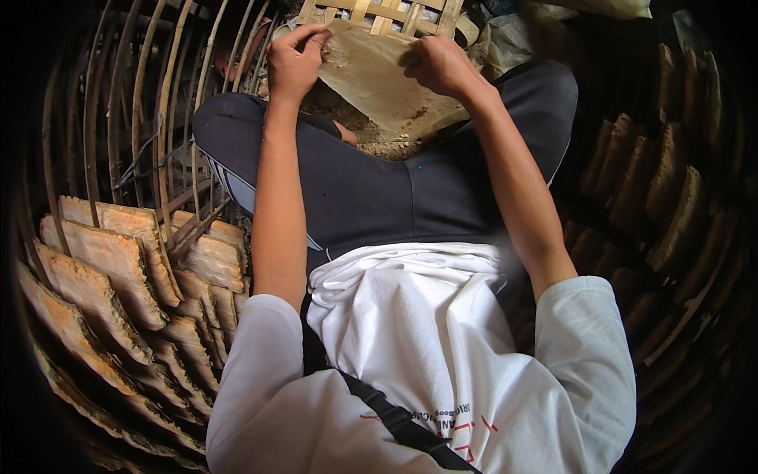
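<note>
A thin, translucent brownish sheet (379,79), which looks like plastic, spreads between my hands with its lower edge above the ground. Dark crumbs speckle its lower part. My left hand (294,65) is closed in a pinch at the sheet's upper left corner. Over its right side, my right hand (442,66) has its fingers curled together. The fingertips are slightly blurred, and whatever lies between them is hidden. Just beyond the sheet is a woven bamboo-strip panel (387,14).
Bamboo slats (146,95) stand along the left. Rough, flat brownish slabs (110,261) are stacked in overlapping rows below them. Similar slabs (675,213) line the shadowed right side. A crumpled clear plastic bag (505,43) lies beyond my right knee. My crossed legs (355,189) frame crumb-strewn ground.
</note>
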`<state>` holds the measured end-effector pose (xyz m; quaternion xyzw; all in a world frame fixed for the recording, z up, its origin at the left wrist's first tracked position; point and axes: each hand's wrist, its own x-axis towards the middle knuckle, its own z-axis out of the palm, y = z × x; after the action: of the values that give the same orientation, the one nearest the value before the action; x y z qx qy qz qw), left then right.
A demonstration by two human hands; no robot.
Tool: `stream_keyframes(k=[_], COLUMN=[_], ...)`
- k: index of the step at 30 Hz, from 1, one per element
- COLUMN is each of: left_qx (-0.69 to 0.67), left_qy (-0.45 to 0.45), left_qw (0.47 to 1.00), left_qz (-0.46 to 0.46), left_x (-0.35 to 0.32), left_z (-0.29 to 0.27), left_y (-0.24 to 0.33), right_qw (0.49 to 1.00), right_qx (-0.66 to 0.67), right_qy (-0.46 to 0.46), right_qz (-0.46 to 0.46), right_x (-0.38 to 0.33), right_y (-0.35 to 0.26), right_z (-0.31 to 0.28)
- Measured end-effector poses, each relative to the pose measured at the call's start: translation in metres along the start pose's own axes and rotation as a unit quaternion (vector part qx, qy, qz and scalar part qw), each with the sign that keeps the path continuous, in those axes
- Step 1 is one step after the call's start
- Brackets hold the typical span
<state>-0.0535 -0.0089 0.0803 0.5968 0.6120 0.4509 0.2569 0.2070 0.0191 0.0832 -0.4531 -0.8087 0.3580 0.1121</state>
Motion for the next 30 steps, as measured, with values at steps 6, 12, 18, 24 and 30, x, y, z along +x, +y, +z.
stream_keyframes(k=[6, 12, 18, 24, 30], left_qx=[-0.002, -0.041, -0.041, -0.003, -0.027], left_qy=[-0.084, -0.056, 0.058, 0.028, 0.090], left_qw=[0.996, 0.998, 0.997, 1.000, 0.996], left_qz=[-0.024, 0.001, -0.007, -0.003, -0.008], left_x=[-0.002, 0.000, 0.010, 0.012, 0.015], left_z=[0.002, 0.002, -0.015, -0.021, -0.022], left_y=[0.008, 0.005, -0.013, -0.012, -0.018], right_qw=[0.990, 0.996, 0.998, 0.989, 0.996], right_qx=[0.134, 0.080, 0.043, 0.107, 0.018], right_qy=[0.034, -0.028, -0.048, -0.092, -0.086], right_qz=[-0.003, 0.006, 0.009, 0.053, 0.011], right_x=[0.000, 0.002, 0.002, 0.002, 0.003], right_y=[-0.014, -0.019, 0.003, -0.006, 0.014], right_z=[-0.010, -0.006, -0.007, -0.012, -0.004])
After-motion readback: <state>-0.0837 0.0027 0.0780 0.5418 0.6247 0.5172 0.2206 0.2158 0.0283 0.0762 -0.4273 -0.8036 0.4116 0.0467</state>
